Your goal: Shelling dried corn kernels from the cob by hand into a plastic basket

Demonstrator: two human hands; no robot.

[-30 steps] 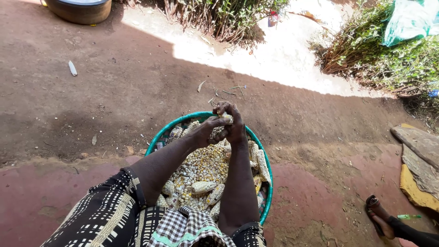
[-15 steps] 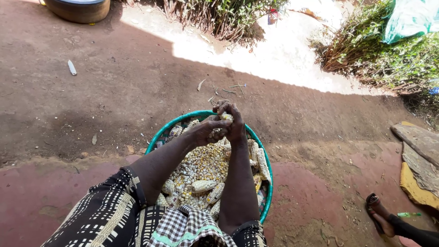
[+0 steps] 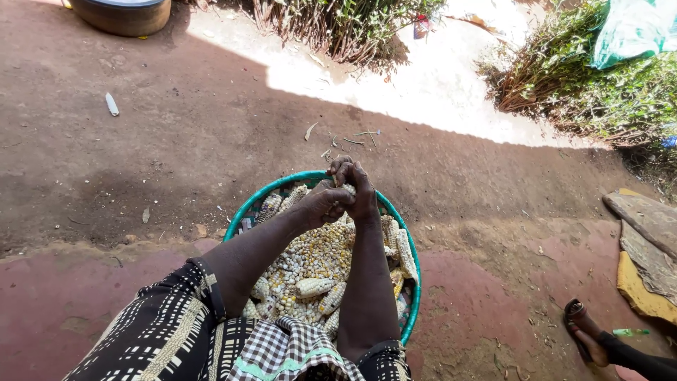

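**Shelling maize — grip unchanged over the last second**

Head view, now: both my hands are closed together on one cob above the far side of the green basin. My left hand wraps the cob from the near-left, fingers curled shut around it. My right hand clamps over it from the far-right, knuckles up. Only a pale end of the cob shows between them; I cannot tell how much of it is bare. The basin sits on the earth floor just ahead of my knees. It holds a bed of loose kernels in the middle and whole cobs round the edges and near side.

Head view, a second and half a second back: same pose, same spot over the far rim. The hands have shifted only slightly against each other — a small twist, no release. The basin has not moved. The kernel pile looks the same; any grains fallen in the interval are too small to see.

Reading: I judge the same cob is still being worked, mid-rub, not yet finished or dropped.

Surroundings: a co-worker's foot in a sandal at lower right, well apart from the basin. A dark tub stands at top left.
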